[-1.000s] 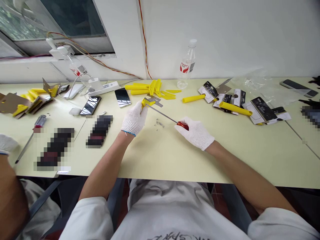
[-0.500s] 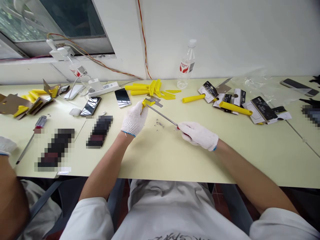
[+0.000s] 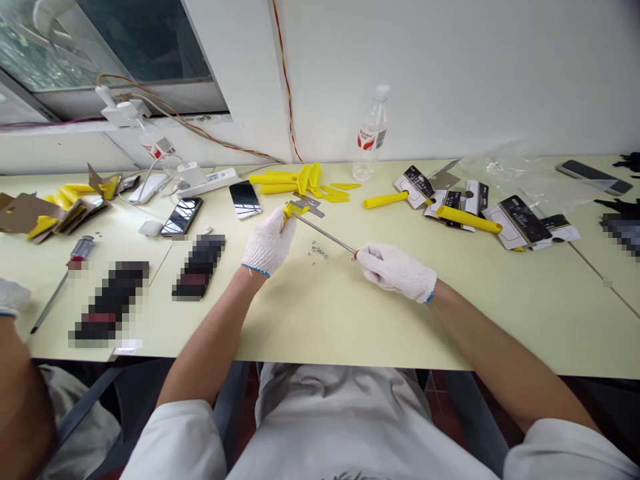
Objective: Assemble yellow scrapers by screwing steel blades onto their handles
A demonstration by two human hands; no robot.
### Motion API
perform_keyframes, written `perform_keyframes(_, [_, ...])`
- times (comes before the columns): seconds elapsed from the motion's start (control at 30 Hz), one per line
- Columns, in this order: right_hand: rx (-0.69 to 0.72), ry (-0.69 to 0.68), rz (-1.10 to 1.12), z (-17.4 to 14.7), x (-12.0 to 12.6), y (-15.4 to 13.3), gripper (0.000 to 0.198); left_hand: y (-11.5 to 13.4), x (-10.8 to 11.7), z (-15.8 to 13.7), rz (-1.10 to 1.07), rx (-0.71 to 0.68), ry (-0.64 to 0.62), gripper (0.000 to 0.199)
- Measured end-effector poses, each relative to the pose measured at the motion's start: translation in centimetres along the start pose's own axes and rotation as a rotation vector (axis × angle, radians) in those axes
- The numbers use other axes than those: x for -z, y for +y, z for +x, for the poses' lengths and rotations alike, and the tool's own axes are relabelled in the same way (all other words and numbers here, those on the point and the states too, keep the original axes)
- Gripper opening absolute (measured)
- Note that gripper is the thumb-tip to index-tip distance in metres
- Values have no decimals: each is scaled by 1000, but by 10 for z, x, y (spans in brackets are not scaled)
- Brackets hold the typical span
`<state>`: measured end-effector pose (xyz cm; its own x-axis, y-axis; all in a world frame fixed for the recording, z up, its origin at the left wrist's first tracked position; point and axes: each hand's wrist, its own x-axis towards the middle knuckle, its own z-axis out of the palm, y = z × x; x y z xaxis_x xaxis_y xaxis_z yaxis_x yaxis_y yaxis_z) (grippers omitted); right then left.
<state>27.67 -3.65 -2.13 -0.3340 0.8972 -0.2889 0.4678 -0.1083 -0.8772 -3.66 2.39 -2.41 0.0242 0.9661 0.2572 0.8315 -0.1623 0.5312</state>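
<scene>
My left hand [image 3: 269,241], in a white knit glove, is closed around a yellow scraper handle [image 3: 299,209], whose head end sticks out past the fingers. In my right hand [image 3: 397,270], also gloved, is a screwdriver [image 3: 327,236]; its long shaft points left and its tip meets the scraper's head. The fingers hide most of the screwdriver's grip. Small loose screws [image 3: 319,251] lie on the table below the shaft. Behind my left hand are flat grey metal blades [image 3: 314,207], loose yellow plates [image 3: 336,193] and several yellow handles [image 3: 274,179].
To the right lie yellow-handled scrapers [image 3: 470,219] with black and white cards, and a plastic bag [image 3: 530,177]. A water bottle [image 3: 370,140] stands at the wall. Phones [image 3: 245,199] and another screwdriver [image 3: 65,280] lie leftward. A co-worker's gloved hand [image 3: 13,297] is at far left.
The camera view has shifted slightly. Both hands keep their hold, and the screwdriver tip stays at the scraper's head with almost no visible movement.
</scene>
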Motion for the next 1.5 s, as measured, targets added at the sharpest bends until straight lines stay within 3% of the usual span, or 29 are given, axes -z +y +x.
perform_keyframes(0.07, [-54, -22, 22, 0, 2, 0, 38, 2, 1, -1, 4, 11, -10, 21])
perform_keyframes(0.1, [-29, 44, -12, 1, 2, 2, 38, 3, 2, -2, 3, 14, -14, 21])
perform_keyframes(0.2, [175, 327, -219, 6, -1, 8, 30, 6, 5, -3, -1, 14, -14, 18])
perform_keyframes(0.27, [293, 417, -322, 7, -4, 10, 30, 8, 6, -3, -2, 20, -13, 17])
perform_keyframes(0.33, [314, 352, -326, 6, -6, 9, 36, 10, 6, -4, 3, 37, -25, 16])
perform_keyframes(0.47, [46, -17, 20, -1, -3, 0, 59, 10, 5, -3, -7, 27, -40, 15])
perform_keyframes(0.57, [-66, -167, 234, -3, 1, -4, 53, 7, 4, -2, -29, 0, -17, 17])
perform_keyframes(0.63, [-62, -94, 196, -3, 1, -4, 49, 6, 3, -2, -34, -13, -5, 17])
perform_keyframes(0.7, [-32, 78, 65, -2, -2, -1, 46, 8, 3, -3, -44, -18, 7, 17])
perform_keyframes(0.8, [153, 305, -211, 2, -10, 6, 32, 14, 1, -4, -72, -24, 25, 22])
perform_keyframes(0.87, [282, 398, -370, 5, -14, 10, 29, 18, 0, -5, -88, -35, 34, 29])
perform_keyframes(0.97, [319, 443, -450, 6, -18, 11, 32, 20, 0, -4, -101, -56, 43, 41])
perform_keyframes(1.03, [290, 323, -366, 4, -17, 8, 39, 18, 2, -4, -104, -68, 48, 35])
perform_keyframes(1.2, [-24, -270, 234, -4, -1, -2, 59, 10, 7, -3, -38, -58, 40, 27])
perform_keyframes(1.27, [-86, -314, 319, -5, 4, -3, 52, 9, 6, -3, -15, -67, 43, 27])
perform_keyframes(1.33, [-71, -147, 249, -4, 4, -2, 48, 9, 5, -4, -15, -76, 45, 28])
perform_keyframes(1.4, [-13, 127, 117, -2, -1, 2, 46, 8, 4, -4, -22, -71, 44, 28])
perform_keyframes(1.5, [179, 418, -156, 1, -12, 8, 36, 6, 4, -3, -27, -58, 44, 26])
